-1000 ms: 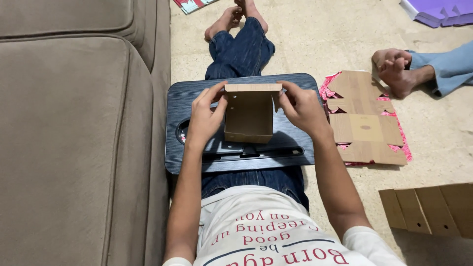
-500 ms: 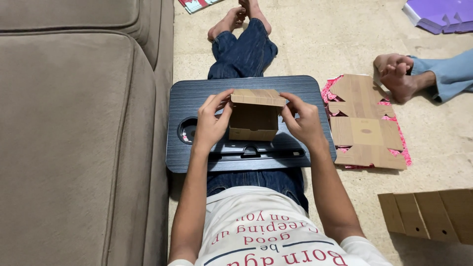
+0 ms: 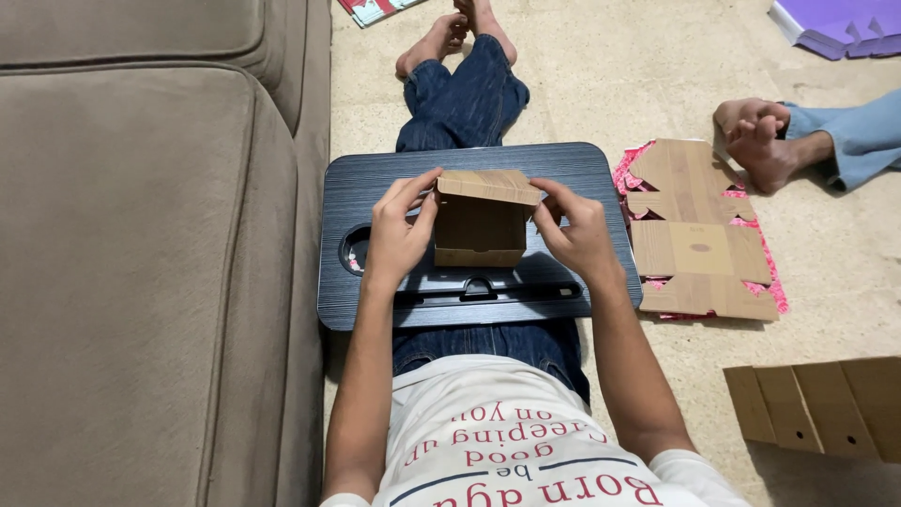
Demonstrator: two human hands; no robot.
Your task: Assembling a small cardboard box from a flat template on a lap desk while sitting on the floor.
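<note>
**Both hands on box**

My left hand [image 3: 399,235] pinches the left side of the small cardboard box [image 3: 481,221]; my right hand [image 3: 577,235] pinches its right side near the top flap. The box sits between them, upright on the dark lap tray [image 3: 375,310]. Flat cardboard cutout [image 3: 699,249] lies right of tray.

Soft, even indoor light; sharp, faint shadows
</note>
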